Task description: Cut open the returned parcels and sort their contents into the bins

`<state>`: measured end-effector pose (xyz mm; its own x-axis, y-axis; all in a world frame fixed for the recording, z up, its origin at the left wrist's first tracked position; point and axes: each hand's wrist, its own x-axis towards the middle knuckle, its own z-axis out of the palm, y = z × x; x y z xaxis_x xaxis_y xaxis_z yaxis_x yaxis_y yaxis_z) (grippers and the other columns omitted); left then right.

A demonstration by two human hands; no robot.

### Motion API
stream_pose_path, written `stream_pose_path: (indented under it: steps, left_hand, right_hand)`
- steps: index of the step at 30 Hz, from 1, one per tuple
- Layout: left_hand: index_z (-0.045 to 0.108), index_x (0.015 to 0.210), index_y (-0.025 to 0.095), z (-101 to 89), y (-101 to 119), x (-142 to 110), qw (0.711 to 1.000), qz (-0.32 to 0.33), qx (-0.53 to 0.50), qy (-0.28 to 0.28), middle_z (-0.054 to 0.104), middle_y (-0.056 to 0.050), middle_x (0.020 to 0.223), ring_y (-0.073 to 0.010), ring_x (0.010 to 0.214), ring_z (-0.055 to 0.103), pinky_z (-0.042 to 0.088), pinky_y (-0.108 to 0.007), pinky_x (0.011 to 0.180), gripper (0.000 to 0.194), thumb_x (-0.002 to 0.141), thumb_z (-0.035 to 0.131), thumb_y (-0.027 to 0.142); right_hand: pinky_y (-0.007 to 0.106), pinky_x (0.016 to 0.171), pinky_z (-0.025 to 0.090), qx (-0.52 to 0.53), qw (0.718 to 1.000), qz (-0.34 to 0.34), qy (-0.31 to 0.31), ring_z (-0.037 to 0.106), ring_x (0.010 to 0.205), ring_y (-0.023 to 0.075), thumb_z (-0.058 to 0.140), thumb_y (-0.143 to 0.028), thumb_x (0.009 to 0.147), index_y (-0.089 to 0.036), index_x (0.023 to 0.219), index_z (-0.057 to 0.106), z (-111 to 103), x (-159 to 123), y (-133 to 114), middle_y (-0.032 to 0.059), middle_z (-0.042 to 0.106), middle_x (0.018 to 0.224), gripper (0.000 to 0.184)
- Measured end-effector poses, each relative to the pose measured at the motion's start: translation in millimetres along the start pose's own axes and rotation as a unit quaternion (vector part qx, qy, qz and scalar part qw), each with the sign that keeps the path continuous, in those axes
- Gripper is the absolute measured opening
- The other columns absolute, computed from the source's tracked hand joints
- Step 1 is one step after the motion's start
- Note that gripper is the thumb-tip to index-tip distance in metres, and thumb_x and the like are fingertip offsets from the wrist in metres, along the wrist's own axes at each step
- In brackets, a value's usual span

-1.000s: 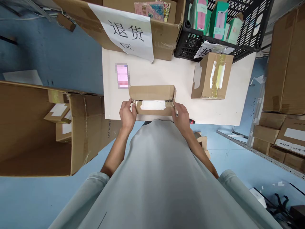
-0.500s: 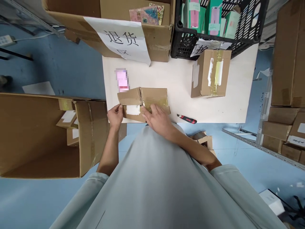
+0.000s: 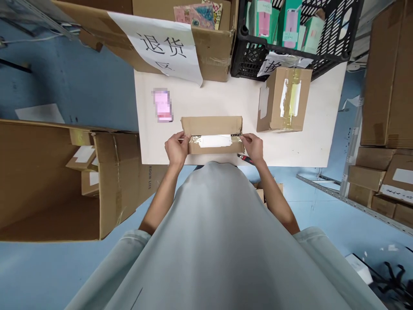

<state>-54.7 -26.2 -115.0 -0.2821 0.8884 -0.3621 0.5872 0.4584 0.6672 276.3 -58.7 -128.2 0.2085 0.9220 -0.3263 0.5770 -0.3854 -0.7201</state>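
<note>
Left hand [image 3: 177, 149] and right hand [image 3: 254, 148] pinch the box [image 3: 213, 125] at its ends, the right partly covering a knife [image 3: 245, 158]!

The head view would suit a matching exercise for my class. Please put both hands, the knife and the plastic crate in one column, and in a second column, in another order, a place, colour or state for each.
Column one
1. Left hand
2. Right hand
3. Knife
4. Plastic crate

Column two
A. Red and black
B. At the right end of the handled carton
C. Filled partly with green boxes
D. At the left end of the handled carton

Right pairs
1-D, 2-B, 3-A, 4-C
</note>
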Motion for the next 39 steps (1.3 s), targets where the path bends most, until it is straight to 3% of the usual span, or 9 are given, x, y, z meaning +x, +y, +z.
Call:
stream_pose_path:
  steps: [4,11,16,21,28,33,36,39]
  left_hand:
    - [0.086,0.121,0.015,-6.9,-2,-10,1.000,0.003,0.012,-0.010,0.087,-0.013,0.113,-0.0298,0.099,0.082,0.060,-0.039,0.099,0.037,0.095,0.078,0.040]
    - [0.087,0.109,0.020,-23.9,-26,-65,0.999,-0.016,-0.030,-0.024,0.088,-0.009,0.109,-0.0277,0.092,0.081,0.061,-0.038,0.091,0.031,0.092,0.080,0.044]
    - [0.087,0.105,0.022,-20.8,-31,-76,0.998,-0.016,-0.048,-0.024,0.086,-0.007,0.108,-0.0254,0.092,0.079,0.061,-0.035,0.087,0.029,0.093,0.076,0.046]
    - [0.087,0.111,0.019,-13.7,-26,-51,0.998,0.013,-0.053,-0.025,0.085,-0.009,0.111,-0.0250,0.092,0.079,0.060,-0.035,0.090,0.032,0.093,0.075,0.042]
    - [0.089,0.110,0.017,-6.6,8,30,0.998,0.039,0.017,-0.040,0.086,-0.009,0.104,-0.0301,0.094,0.079,0.058,-0.039,0.094,0.028,0.095,0.076,0.037]
    - [0.088,0.106,0.015,-7.0,34,77,0.998,0.038,0.040,-0.022,0.081,-0.006,0.089,-0.0277,0.088,0.075,0.057,-0.038,0.092,0.026,0.093,0.080,0.036]
    - [0.087,0.107,0.014,-9.2,36,82,0.999,0.019,0.031,-0.028,0.079,-0.005,0.086,-0.0257,0.087,0.076,0.058,-0.036,0.089,0.028,0.092,0.080,0.038]
    - [0.088,0.106,0.016,-13.0,24,63,0.999,0.008,0.032,-0.040,0.080,-0.005,0.084,-0.0271,0.089,0.078,0.059,-0.036,0.090,0.030,0.090,0.080,0.040]
  right_hand:
    - [0.045,0.103,0.065,0.000,1.000,-0.021,0.007,0.081,0.103,0.0281,0.066,-0.041,0.106,-0.023,0.106,0.082,-1,-15,7,0.0109,0.085,0.112,0.024]
    - [0.048,0.097,0.068,0.022,1.000,-0.013,-0.009,0.081,0.102,0.0302,0.061,-0.053,0.106,-0.023,0.106,0.077,-4,-81,20,0.0135,0.082,0.109,0.033]
    - [0.049,0.096,0.068,0.020,1.000,-0.005,-0.008,0.081,0.101,0.0310,0.061,-0.056,0.105,-0.025,0.102,0.075,-4,-89,19,0.0132,0.082,0.108,0.034]
    - [0.047,0.097,0.067,-0.003,1.000,-0.016,-0.003,0.079,0.100,0.0294,0.060,-0.050,0.105,-0.024,0.102,0.075,-5,-65,10,0.0127,0.082,0.107,0.030]
    - [0.042,0.098,0.062,-0.070,0.997,-0.003,0.018,0.077,0.093,0.0277,0.065,-0.034,0.102,-0.023,0.096,0.075,-6,14,-16,0.0094,0.083,0.098,0.016]
    - [0.040,0.095,0.061,-0.069,0.997,0.007,0.015,0.078,0.094,0.0291,0.070,-0.032,0.101,-0.020,0.095,0.079,-17,60,-38,0.0096,0.085,0.094,0.016]
    - [0.039,0.093,0.061,-0.066,0.998,0.013,0.017,0.079,0.094,0.0285,0.071,-0.030,0.100,-0.020,0.093,0.080,-20,63,-42,0.0089,0.086,0.094,0.015]
    - [0.037,0.091,0.062,-0.066,0.998,0.021,0.001,0.080,0.092,0.0266,0.070,-0.029,0.101,-0.022,0.092,0.079,-14,42,-35,0.0073,0.086,0.094,0.015]
